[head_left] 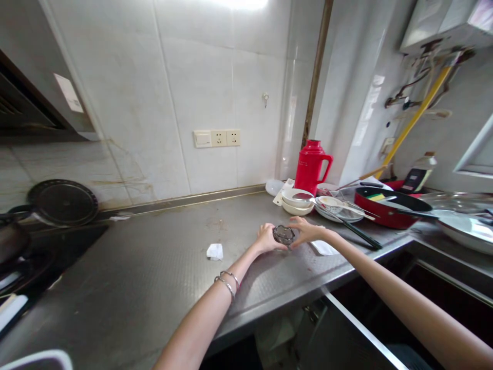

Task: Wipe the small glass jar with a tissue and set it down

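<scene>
A small dark see-through dish [284,235], glass-like with a scalloped rim, is between my two hands low over the steel counter [154,277]. My left hand [267,239] grips its left side, fingers behind and thumb in front. On the right side my right hand [304,231] curves round it, fingertips at the edge. Whether the dish touches the counter I cannot tell. A crumpled white tissue [214,252] lies left of my left hand. Under my right wrist is a white paper [324,248].
Stacked white bowls [297,203], plates [339,209] and a black-handled utensil [362,234] sit beyond my right hand. A red thermos [313,167] stands behind. Further right are a red pan [389,208] and the sink [442,277]. A cabinet door [346,329] hangs open below.
</scene>
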### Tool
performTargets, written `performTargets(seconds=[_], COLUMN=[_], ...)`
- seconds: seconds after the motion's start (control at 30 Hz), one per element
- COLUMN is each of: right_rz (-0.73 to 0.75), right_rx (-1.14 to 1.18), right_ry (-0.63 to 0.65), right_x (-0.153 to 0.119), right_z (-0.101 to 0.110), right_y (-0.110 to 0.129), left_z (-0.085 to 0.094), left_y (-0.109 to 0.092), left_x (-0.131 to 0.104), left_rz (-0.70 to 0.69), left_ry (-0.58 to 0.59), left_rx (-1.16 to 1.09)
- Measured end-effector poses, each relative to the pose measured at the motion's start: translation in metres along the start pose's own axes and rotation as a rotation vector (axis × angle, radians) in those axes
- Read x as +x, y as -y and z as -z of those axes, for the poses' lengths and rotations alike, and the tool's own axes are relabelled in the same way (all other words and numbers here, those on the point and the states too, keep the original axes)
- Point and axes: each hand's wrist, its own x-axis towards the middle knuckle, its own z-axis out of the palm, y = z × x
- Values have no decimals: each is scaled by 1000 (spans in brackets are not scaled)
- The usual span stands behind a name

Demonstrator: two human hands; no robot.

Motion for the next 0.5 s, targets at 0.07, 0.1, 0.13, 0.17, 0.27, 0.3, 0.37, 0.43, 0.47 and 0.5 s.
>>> performTargets(seconds=[0.07, 0.1, 0.13, 0.17, 0.27, 0.3, 0.37, 0.43, 0.47, 0.5], right_rz=[0, 0, -2, -4, -12, -15, -16, -17, -16, -14], right_rx=[-2, -3, -4, -6, -8, -5, 8, 18, 19, 17], right_ry=[-5, -7, -7, -4, 15, 19, 16, 14, 14, 17], right_x=[0, 0, 0, 0, 0, 0, -1, -1, -1, -1], right_z=[-1, -2, -3, -3, -4, -4, -3, -3, -3, -3], right_y=[-1, -2, -3, -3, -4, -4, -3, -3, -3, -3], left_z=[0, -1, -1, -1, -2, -3, -3, -3, -3, -3], left_y=[0, 0, 0, 1, 1, 2, 2, 2, 2, 2], left_x=[-1, -2, -2, -2, -2, -2, -1, -1, -1, -1], left_rz=[8, 10, 10, 9, -2, -5, -3, 2, 6, 8], left_ry=[7, 9, 11, 11, 8, 7, 5, 9, 11, 12], left_rx=[4, 6, 8, 10, 12, 12, 14, 18, 19, 19])
